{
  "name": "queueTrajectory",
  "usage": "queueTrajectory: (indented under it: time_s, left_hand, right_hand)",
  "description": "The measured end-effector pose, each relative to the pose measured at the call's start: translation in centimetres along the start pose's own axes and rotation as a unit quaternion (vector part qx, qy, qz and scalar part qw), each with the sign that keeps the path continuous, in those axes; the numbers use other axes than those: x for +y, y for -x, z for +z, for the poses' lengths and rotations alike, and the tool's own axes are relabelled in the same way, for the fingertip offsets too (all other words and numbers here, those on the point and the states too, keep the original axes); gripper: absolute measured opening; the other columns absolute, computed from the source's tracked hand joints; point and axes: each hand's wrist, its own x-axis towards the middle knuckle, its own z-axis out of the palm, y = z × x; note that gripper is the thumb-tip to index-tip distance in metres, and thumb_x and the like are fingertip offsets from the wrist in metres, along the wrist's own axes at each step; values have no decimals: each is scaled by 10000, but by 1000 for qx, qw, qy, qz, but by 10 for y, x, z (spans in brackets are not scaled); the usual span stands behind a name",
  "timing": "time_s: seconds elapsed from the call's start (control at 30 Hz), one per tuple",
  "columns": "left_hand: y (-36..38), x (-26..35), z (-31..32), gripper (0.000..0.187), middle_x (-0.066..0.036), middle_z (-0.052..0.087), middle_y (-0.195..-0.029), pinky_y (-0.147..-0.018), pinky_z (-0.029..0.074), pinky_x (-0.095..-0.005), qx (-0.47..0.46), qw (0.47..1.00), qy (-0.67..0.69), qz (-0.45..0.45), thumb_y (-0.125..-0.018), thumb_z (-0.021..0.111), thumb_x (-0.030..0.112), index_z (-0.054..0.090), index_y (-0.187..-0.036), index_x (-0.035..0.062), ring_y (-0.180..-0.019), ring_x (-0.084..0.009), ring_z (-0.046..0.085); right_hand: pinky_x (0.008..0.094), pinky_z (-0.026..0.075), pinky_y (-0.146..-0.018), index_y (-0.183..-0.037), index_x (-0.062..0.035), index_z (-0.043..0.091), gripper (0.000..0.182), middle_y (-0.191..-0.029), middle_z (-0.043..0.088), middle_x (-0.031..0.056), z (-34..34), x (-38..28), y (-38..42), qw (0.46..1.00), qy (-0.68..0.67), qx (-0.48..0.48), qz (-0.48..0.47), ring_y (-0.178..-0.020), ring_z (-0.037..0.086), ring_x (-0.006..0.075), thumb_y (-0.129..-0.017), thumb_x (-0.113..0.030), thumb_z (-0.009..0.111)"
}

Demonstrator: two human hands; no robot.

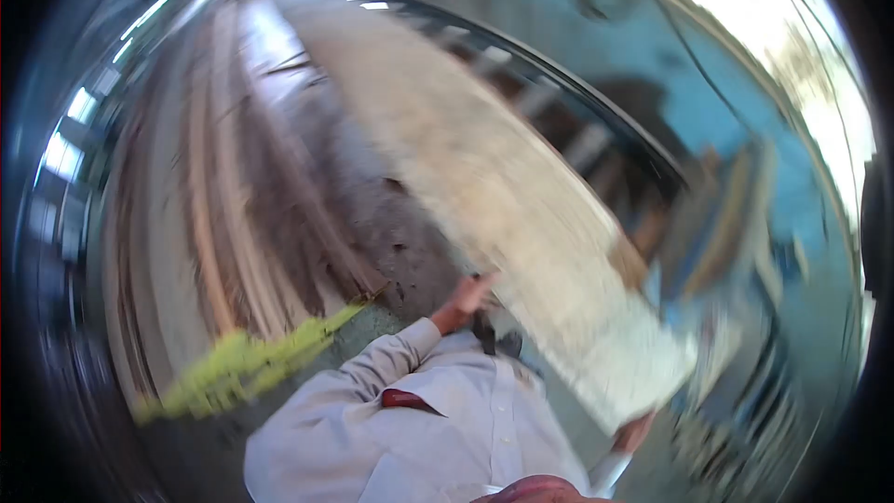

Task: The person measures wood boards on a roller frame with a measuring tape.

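A long, pale board (pixel 521 196) runs from the upper left to the lower right, close in front of my body. My right hand (pixel 633 433) grips its near end at the bottom corner, with some fingers hidden by the board. Beside the board's left long edge is my left hand (pixel 466 301), its fingers pointing toward that edge. Blur hides whether they grip it. The whole view is smeared by motion.
Long planks or strips (pixel 209 196) lie on the left, with a ragged yellow-green thing (pixel 251 368) at their near end. A dark rack-like structure (pixel 559 84) stands beyond the board, before a blue wall (pixel 726 84). Blurred stacked items (pixel 722 224) are at right.
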Motion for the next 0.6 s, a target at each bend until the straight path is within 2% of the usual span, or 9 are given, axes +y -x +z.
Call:
queueTrajectory:
  time_s: [0.07,0.13,0.2,0.23,0.27,0.33,0.4,0.5,0.6]
  left_hand:
    - [-6,-14,-11,537,-189,641,-1204,-887,605,-466,-114,984,-116,69,-1028,550,264,441,-1456,-41,-1026,-320,690]
    - [-25,-40,-13,473,-206,589,-1206,-968,569,-498,-165,936,-285,125,-1049,470,192,419,-1435,-78,-1109,-341,638]
    - [-42,-75,-7,517,-257,529,-1324,-1046,506,-562,-85,990,112,-32,-1058,515,259,402,-1444,-65,-1200,-394,587]
    - [-54,-78,5,658,-287,504,-1364,-1068,475,-566,-34,993,47,-108,-1044,527,422,367,-1445,-74,-1237,-406,557]
    - [-66,-85,13,658,-287,504,-1364,-1068,475,-566,-51,991,40,-116,-1044,527,422,367,-1445,-74,-1237,-406,557]
    - [-74,-85,8,768,-296,500,-1373,-1070,464,-549,-21,961,151,-230,-1034,505,512,309,-1460,-96,-1261,-405,534]
    - [-68,-69,39,859,-295,492,-1387,-1088,447,-531,-10,958,143,-250,-1023,484,575,247,-1478,-114,-1272,-401,523]
    - [-61,-63,64,788,-265,494,-1412,-1093,443,-527,45,964,153,-214,-1032,494,535,265,-1503,-54,-1280,-401,521]
    - [-46,-66,63,711,-216,443,-1495,-1104,431,-542,-69,988,25,-137,-1041,496,498,263,-1546,54,-1332,-402,479]
  right_hand:
    - [411,572,-801,-1346,29,491,455,-1219,625,195,-11,10,-9,985,167,-29,35,-1013,682,330,-1053,-315,436]
    - [467,543,-657,-1144,9,620,288,-926,716,159,-59,76,-35,893,441,-40,75,-847,691,364,-1007,-217,507]
    - [461,453,-561,-793,-33,627,417,-696,631,109,-34,112,-50,888,425,158,78,-636,596,339,-1026,-356,503]
    - [453,431,-537,-762,-45,624,505,-650,605,75,-25,105,-57,919,307,228,102,-592,569,298,-1025,-454,491]
    - [444,409,-514,-731,-56,620,593,-604,579,41,-16,96,-63,929,181,304,107,-547,542,257,-1024,-553,480]
    - [415,440,-564,-814,-33,666,663,-656,612,53,-21,42,-65,944,129,233,194,-614,574,229,-1006,-630,451]
    - [386,471,-614,-897,-11,712,760,-708,644,66,-32,27,-64,948,66,157,270,-680,606,201,-988,-707,421]
    - [350,461,-904,-1199,32,661,850,-1077,664,133,-34,16,-51,939,-7,183,291,-1001,602,203,-973,-744,399]
    - [349,428,-1049,-1449,52,495,948,-1355,608,169,-25,49,-44,939,28,214,267,-1218,582,230,-971,-758,375]
